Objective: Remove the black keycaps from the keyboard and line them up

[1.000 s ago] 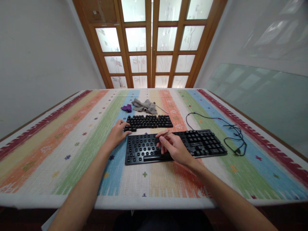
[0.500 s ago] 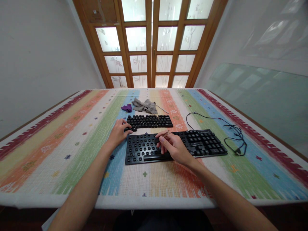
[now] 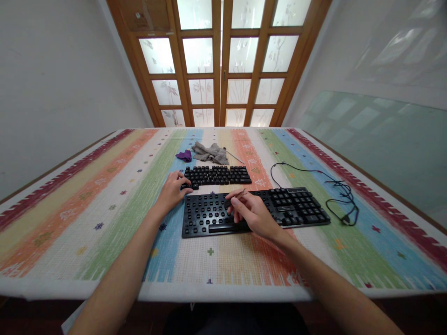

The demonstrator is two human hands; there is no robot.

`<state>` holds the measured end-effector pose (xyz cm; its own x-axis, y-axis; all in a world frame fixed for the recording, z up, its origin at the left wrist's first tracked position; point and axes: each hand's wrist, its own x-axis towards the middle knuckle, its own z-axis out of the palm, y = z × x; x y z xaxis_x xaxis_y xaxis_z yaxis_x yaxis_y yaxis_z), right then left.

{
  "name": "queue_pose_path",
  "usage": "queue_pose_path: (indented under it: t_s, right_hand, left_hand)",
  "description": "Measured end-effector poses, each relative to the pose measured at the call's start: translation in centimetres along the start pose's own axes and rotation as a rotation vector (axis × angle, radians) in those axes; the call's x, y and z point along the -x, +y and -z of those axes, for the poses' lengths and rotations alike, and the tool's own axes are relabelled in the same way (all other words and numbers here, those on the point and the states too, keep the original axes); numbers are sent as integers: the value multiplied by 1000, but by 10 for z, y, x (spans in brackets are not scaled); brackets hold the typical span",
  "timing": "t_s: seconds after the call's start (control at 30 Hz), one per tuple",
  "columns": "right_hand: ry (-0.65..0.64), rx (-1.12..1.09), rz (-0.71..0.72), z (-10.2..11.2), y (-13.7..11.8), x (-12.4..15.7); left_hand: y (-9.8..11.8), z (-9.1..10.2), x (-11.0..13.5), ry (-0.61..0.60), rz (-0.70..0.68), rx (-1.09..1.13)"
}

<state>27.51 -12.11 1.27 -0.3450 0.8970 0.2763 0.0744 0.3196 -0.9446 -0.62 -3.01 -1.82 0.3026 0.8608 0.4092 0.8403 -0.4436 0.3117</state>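
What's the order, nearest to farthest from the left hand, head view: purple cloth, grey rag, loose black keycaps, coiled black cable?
1. Loose black keycaps: at the left hand fingertips.
2. Purple cloth: just behind.
3. Grey rag: behind, rightward.
4. Coiled black cable: far right.

Black keyboard [image 3: 300,207], black keycaps [image 3: 216,175], rainbow-striped tablecloth [image 3: 104,218], purple cloth [image 3: 184,156], perhaps grey rag [image 3: 209,152].

Grey rag [image 3: 209,153], purple cloth [image 3: 184,156]

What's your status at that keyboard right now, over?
Left hand fingertips on loose keycaps. Right hand pinching a small dark piece over the keyboard, many sockets bare. Cable off right, apart from both hands.
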Motion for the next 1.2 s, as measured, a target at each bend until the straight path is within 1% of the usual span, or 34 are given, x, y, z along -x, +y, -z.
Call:
queue_pose_path:
  t_s: [0.43,0.5,0.57,0.67,0.73,0.77,0.8,0.87,0.97,1.07,1.13,1.2]
  right_hand:
    - [-5,-6,-10,2,1,1]
    - [23,39,5,4,0,2]
    - [89,139,67,7,-5,2]
    - [204,304,218,15,-15,4]
    - [239,361,293,23,-22,7]
    - [237,364,300,28,-24,9]
    - [223,351,301,33,-26,11]
    - [177,327,248,42,-28,17]
    - [66,350,106,51,-28,26]
    - [-62,564,46,53,-26,32]
    - [-181,731,58,51,-23,35]
    - [-273,865,70,48,-19,38]
  left_hand:
    - [-2,1,3,6,6,3]
    - [-2,3,4,14,6,-2]
    - [-2,5,6,21,8,-8]
    - [-3,9,10,33,17,-22]
    - [-2,11,14,38,21,-29]
    - [-1,12,16,42,21,-26]
    - [0,12,17,44,15,-16]
    - [5,12,19,44,-14,30]
    - [20,12,20,25,-94,143]
    - [42,14,21,-41,-185,242]
    - [59,17,24,-111,-247,270]
    - [75,20,30,-181,-309,277]
